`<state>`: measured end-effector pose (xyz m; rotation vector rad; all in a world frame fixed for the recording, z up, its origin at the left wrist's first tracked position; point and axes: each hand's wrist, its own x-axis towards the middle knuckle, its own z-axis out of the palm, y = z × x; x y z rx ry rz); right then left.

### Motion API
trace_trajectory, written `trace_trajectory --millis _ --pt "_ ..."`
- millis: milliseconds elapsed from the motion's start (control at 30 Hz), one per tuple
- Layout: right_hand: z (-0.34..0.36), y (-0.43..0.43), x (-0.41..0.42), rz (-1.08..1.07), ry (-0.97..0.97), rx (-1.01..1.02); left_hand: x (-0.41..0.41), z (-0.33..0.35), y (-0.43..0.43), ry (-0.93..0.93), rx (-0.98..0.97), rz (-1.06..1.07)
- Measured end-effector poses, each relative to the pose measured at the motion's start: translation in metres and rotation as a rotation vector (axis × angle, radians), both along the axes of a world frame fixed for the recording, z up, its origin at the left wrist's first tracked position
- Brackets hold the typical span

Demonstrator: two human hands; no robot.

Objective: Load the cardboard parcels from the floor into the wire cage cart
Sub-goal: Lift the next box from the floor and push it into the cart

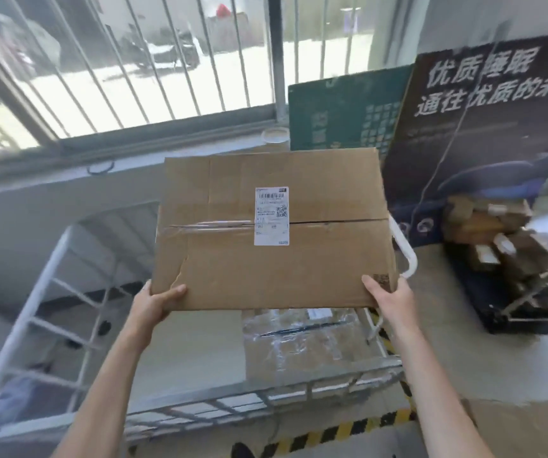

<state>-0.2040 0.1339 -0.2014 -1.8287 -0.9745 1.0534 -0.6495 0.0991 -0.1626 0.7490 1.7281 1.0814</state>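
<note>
Head view: a wide, flat cardboard parcel (272,229) fills the centre of the frame, held up in the air above the wire cage cart (266,399), whose white rails run along the lower left and lower centre. The left hand (157,302) grips the parcel's near left corner and the right hand (388,295) its near right corner. Each thumb lies on the top face; the fingers are hidden underneath, presumably curled round the edge. Holding both near corners looks meant to keep so broad a box level while it is carried over the cart's front rail. Its shipping label (271,215) faces up across the taped centre seam.

Below it, inside the cart at centre right, a tape-wrapped parcel (305,345) already lies flat. The floor of the cart to its left looks free, so the held box will probably go there or on top.

At the right edge a pile of small parcels (497,239) sits on the floor in front of a dark poster (484,127). Another piece of cardboard (524,428) shows in the lower right corner.
</note>
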Motion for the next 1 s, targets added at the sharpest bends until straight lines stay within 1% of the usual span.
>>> trace_trajectory --millis 100,200,300,467,567,667,767,900,1000 --pt "-0.017 0.012 -0.075 0.106 -0.006 -0.052 -0.071 -0.018 -0.019 -0.025 -0.053 0.071" --pt "-0.037 0.015 -0.135 0.162 -0.027 -0.121 -0.126 -0.042 -0.036 -0.024 -0.118 0.128" --pt "-0.056 0.019 -0.177 0.193 -0.038 -0.214 -0.165 -0.066 -0.044 -0.048 -0.185 0.171" --pt "-0.105 0.035 -0.229 0.251 0.015 -0.325 -0.215 -0.106 -0.038 -0.035 -0.339 0.185" --pt "-0.141 0.056 -0.256 0.263 0.062 -0.418 -0.244 -0.133 -0.031 0.001 -0.422 0.19" --pt "-0.173 0.066 -0.29 0.23 0.114 -0.496 -0.28 -0.158 -0.019 0.033 -0.503 0.16" --pt "-0.196 0.068 -0.323 0.214 0.102 -0.555 -0.315 -0.182 -0.013 0.048 -0.59 0.153" --pt "-0.227 0.075 -0.372 0.225 0.071 -0.622 -0.363 -0.221 0.003 0.038 -0.634 0.162" --pt "-0.257 0.089 -0.408 0.219 0.064 -0.629 -0.397 -0.259 0.021 0.016 -0.67 0.169"
